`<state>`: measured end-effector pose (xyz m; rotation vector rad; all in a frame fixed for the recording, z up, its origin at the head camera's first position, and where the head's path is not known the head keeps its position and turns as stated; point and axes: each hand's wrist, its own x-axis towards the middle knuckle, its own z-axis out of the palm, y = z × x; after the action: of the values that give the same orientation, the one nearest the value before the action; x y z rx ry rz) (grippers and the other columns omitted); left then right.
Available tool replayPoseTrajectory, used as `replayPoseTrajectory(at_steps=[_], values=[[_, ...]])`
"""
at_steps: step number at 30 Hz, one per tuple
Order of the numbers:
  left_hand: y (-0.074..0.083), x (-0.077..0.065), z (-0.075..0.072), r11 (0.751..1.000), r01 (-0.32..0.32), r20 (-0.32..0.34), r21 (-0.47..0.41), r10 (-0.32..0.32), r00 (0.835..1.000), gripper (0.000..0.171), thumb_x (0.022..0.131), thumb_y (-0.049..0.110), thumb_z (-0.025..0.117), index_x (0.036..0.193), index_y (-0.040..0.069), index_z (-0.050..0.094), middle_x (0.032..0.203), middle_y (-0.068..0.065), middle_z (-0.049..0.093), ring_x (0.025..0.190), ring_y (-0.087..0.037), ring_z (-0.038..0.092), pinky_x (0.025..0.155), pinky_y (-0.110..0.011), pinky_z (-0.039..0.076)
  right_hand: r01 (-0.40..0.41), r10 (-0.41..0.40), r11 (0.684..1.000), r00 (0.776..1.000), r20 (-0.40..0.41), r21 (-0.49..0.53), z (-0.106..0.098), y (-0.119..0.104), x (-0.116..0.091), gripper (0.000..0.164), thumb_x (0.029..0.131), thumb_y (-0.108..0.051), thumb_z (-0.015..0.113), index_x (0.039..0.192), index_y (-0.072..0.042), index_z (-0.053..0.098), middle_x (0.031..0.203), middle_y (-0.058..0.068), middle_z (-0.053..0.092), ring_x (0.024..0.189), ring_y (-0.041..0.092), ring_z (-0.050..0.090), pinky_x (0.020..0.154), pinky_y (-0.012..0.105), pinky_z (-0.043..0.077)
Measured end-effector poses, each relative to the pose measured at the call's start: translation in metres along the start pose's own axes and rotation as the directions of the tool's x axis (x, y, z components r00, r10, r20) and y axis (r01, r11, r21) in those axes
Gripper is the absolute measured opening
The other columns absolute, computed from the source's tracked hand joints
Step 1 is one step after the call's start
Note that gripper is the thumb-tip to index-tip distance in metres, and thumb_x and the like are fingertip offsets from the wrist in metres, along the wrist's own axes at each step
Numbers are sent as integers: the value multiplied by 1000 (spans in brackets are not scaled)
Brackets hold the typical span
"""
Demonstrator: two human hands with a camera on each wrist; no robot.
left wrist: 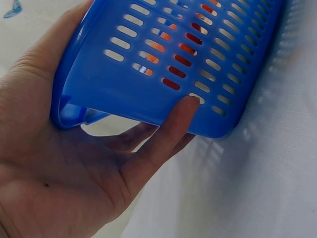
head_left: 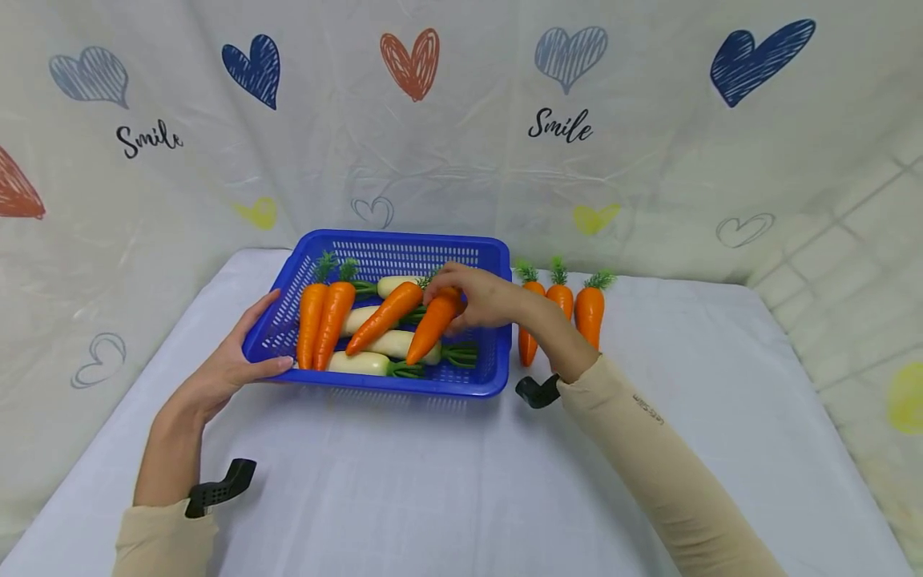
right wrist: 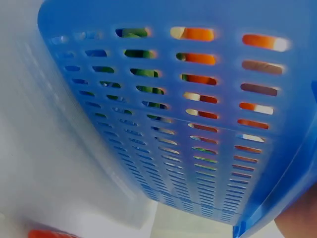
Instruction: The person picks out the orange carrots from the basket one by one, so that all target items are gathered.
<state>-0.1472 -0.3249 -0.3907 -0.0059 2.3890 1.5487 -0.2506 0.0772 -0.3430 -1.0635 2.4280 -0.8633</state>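
Observation:
A blue plastic basket (head_left: pixel 389 385) stands on the table, holding several white radishes (head_left: pixel 356 363) with green tops and orange carrots (head_left: pixel 335 320) laid over them. At its left end my left hand (head_left: pixel 227 369) grips the rim, thumb on the front corner; in the left wrist view the fingers of that hand (left wrist: pixel 74 168) wrap under the basket's slotted wall (left wrist: pixel 114 84). Inside the right half, my right hand (head_left: pixel 483 296) pinches a carrot (head_left: pixel 433 328) by its thick top end. The slotted basket wall (right wrist: pixel 99 20) hides most of that hand in the right wrist view.
Three more carrots (head_left: pixel 590 312) with leafy green tops lie side by side on the table, right of the basket, partly behind my right forearm. A white cloth (head_left: pixel 433 497) covers the table. Behind it hangs a curtain (head_left: pixel 461 144) printed with hearts.

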Motion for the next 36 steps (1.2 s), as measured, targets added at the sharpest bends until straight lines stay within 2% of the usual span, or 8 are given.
replayPoseTrajectory(at_steps=[4,8,15,25,29,36], values=[[0,0,0,1000,-1,1,0,1,1000,102,94,25,72,164,52,2,177,-14,-10,155,-55,11,118,-80,25,10,-9,1000,998,-61,19,1,0,-3,46,85,-12,86,128,-16,69,137,4,61,126,26,55,113,46,51],[0,-1,0,1000,-3,0,3,3,1000,102,94,25,72,164,51,2,176,-15,-9,155,-55,12,118,-79,27,11,-7,999,994,-112,41,3,0,-4,46,86,-10,85,129,-15,68,138,5,63,126,27,55,111,49,52],[1,-1,0,1000,-11,0,-5,11,1000,101,95,24,71,164,51,2,176,-15,-9,155,-54,13,118,-79,26,6,3,999,980,-198,43,6,-2,-7,43,89,-8,81,130,-15,67,136,7,62,118,27,56,95,42,60],[3,-1,1,1000,-6,0,-11,6,1000,102,95,24,71,164,51,2,176,-15,-9,155,-54,12,119,-79,25,40,-33,999,949,-314,17,7,3,-14,44,91,-8,80,133,-16,68,138,6,62,125,29,59,96,43,63],[3,-1,1,1000,-6,0,-10,6,1000,102,95,24,71,164,51,2,176,-15,-10,155,-54,12,119,-79,24,64,-32,995,936,-351,82,4,5,-19,45,90,-5,80,133,-14,68,142,7,60,129,30,58,95,42,64],[1,0,1,1000,-1,-2,-2,1,1000,102,95,25,71,164,52,1,176,-15,-10,155,-54,13,119,-78,27,83,9,964,939,-344,251,-3,7,-29,46,87,0,81,131,-9,70,150,10,52,134,32,56,98,44,62]])
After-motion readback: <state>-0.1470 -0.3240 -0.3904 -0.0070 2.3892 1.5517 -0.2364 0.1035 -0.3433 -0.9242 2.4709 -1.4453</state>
